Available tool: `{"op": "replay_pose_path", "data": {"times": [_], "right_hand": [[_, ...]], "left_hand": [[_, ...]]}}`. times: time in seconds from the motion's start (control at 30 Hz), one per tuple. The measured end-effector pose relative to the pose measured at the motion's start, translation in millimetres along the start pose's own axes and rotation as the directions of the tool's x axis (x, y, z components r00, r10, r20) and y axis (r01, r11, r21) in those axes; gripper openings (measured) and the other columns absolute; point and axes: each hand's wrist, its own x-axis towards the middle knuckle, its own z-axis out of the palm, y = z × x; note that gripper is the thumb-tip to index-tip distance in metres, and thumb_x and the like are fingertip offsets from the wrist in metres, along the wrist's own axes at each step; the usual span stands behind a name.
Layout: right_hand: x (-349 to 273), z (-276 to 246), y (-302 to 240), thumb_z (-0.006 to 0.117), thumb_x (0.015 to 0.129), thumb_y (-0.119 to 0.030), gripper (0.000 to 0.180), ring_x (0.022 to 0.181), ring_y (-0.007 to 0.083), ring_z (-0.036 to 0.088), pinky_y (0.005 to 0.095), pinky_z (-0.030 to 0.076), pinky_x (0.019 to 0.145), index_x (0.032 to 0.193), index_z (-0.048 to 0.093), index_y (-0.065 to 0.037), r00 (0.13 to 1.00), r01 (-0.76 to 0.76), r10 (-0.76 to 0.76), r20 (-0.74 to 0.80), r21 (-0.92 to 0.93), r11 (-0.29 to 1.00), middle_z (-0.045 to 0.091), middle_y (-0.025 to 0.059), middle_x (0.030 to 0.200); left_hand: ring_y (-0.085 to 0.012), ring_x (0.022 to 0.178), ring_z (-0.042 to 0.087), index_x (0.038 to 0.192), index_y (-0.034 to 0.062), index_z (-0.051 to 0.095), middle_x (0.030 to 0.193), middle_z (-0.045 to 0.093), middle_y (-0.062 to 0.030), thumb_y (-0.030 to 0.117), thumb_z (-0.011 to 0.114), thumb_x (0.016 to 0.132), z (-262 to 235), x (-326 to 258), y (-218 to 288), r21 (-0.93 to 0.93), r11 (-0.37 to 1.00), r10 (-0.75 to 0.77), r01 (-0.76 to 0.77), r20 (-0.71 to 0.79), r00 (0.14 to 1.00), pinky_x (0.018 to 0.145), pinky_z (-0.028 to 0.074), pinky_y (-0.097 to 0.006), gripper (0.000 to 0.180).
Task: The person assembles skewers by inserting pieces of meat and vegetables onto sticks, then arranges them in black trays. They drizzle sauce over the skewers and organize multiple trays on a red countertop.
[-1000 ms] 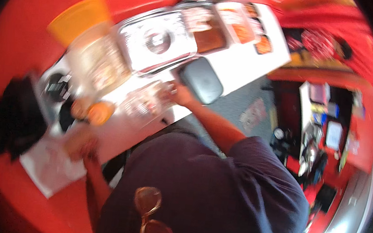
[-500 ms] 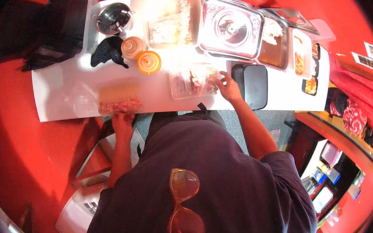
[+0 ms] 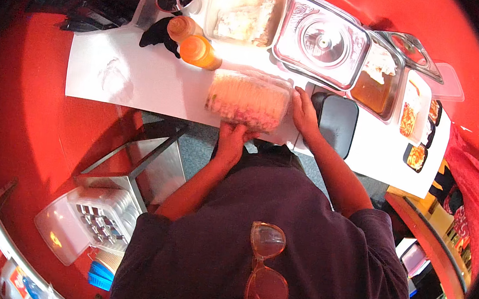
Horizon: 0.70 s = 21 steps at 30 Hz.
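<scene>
A clear plastic bag of pale, flat, stacked food (image 3: pixel 248 99) lies on the white counter (image 3: pixel 136 82) right in front of me. My left hand (image 3: pixel 233 135) grips its near edge from below. My right hand (image 3: pixel 303 112) rests against its right end, fingers curled on the plastic. Both forearms come up from my dark purple shirt, where a pair of glasses (image 3: pixel 265 270) hangs at the collar.
Two orange squeeze bottles (image 3: pixel 195 41) and a black glove (image 3: pixel 157 33) stand behind the bag. A lidded steel pan (image 3: pixel 321 40), open food pans (image 3: pixel 376 76), a tub of white food (image 3: pixel 245 13) and a black tray (image 3: pixel 336 124) line the counter. A steel rack (image 3: pixel 140 163) sits lower left.
The view has swung and steadied over the counter. My left hand came in from the left side of the counter; both hands now hold the bag, which lies in front of me.
</scene>
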Motion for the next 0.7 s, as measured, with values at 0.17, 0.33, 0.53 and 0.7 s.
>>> {"op": "replay_pose_path", "data": {"times": [0.17,0.33,0.53,0.7], "right_hand": [[34.9,-4.3,-12.0,0.057,0.102,-0.046,0.053,0.127,0.0410,0.058,0.0463,0.045,0.108,0.134,0.061,-0.003,0.969,0.190,-0.178,0.171,-0.055,0.980,0.061,0.0253,0.135],[60.7,8.7,-18.7,0.063,0.096,-0.051,0.060,0.123,0.0436,0.060,0.0494,0.045,0.108,0.132,0.063,-0.003,0.847,0.485,-0.377,0.374,-0.256,0.836,0.066,0.0244,0.127],[76.7,27.2,-28.8,0.063,0.094,-0.055,0.065,0.113,0.0438,0.064,0.0508,0.049,0.102,0.131,0.064,-0.002,0.816,0.485,-0.314,0.485,-0.280,0.828,0.068,0.0295,0.113],[62.2,30.6,4.0,0.058,0.098,-0.056,0.066,0.113,0.0484,0.063,0.0515,0.049,0.100,0.135,0.058,-0.001,0.884,0.198,-0.091,0.459,-0.191,0.961,0.065,0.0335,0.119]], "left_hand": [[-0.0236,0.100,0.070,0.137,0.0065,0.045,0.119,0.063,-0.0121,0.006,0.058,0.101,24.6,21.3,-31.6,-0.032,0.999,0.022,-0.024,-0.063,0.998,0.076,0.065,-0.037,0.038],[-0.0264,0.102,0.067,0.139,0.0058,0.044,0.122,0.060,-0.0135,0.012,0.064,0.097,13.6,11.1,-43.0,0.095,0.990,-0.085,0.103,-0.176,0.981,0.082,0.062,-0.039,0.048],[-0.0217,0.100,0.062,0.143,0.0045,0.042,0.119,0.060,-0.0085,0.039,0.062,0.100,4.2,16.8,-52.9,-0.115,0.991,-0.100,0.070,-0.289,0.952,0.086,0.054,-0.040,0.059],[-0.0208,0.111,0.061,0.145,0.0059,0.041,0.130,0.057,-0.0098,0.041,0.058,0.103,28.3,51.0,-50.1,-0.122,0.990,0.045,-0.078,-0.257,0.965,0.093,0.053,-0.040,0.058]]}}
